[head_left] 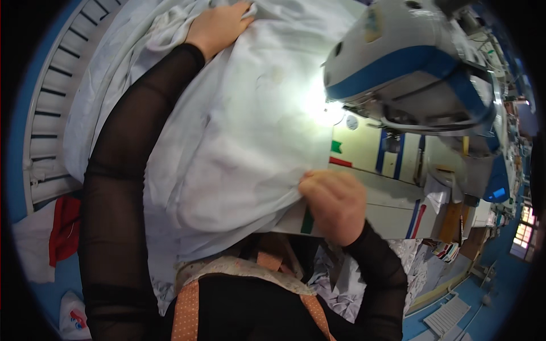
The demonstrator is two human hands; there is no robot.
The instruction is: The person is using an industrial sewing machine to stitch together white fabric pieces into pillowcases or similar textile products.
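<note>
A large white cloth (227, 131) lies spread over the sewing table (392, 210), covering most of its left part and spilling past its near edge. The left hand (219, 25) rests flat on the cloth at the far end, fingers pressed into the folds. The right hand (335, 204) is closed on the cloth's edge at the table's near edge — knuckles up, fabric bunched in the grip. A white and blue sewing machine (409, 62) stands on the table's right side, its lamp glaring on the cloth beside it. A red rag (63, 227) lies low at the left, off the table.
</note>
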